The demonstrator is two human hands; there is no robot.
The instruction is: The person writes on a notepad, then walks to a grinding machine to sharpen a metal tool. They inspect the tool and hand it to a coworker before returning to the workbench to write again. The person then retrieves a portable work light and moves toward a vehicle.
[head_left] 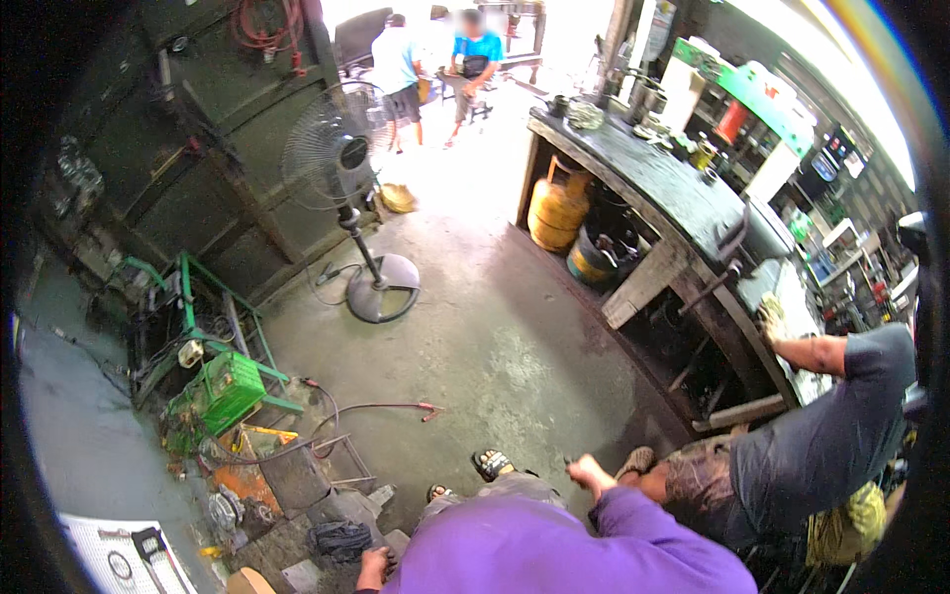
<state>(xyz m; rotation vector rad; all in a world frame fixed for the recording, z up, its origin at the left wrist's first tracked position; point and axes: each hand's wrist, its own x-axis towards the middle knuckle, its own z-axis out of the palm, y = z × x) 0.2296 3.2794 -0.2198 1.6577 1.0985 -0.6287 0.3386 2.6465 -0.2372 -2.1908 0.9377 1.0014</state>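
My right hand point(592, 476) is in front of my purple-sleeved arm, over the concrete floor. Its fingers are closed, and a small dark tip shows at them, too small to name. Low in the picture, my left hand point(374, 567) has its fingers curled in; anything inside is hidden. Just beside it is a crumpled black plastic bag point(341, 540) among scrap. Beyond my feet, a cable with a red clamp point(427, 410) at its end lies on the floor.
A pedestal fan point(382, 287) stands ahead. On the left are a green metal frame point(188, 287) and a green box point(223, 391). A co-worker in a dark shirt point(816, 445) leans at the workbench point(653, 163) on the right, above a yellow gas cylinder point(557, 210). Several people are outside the doorway.
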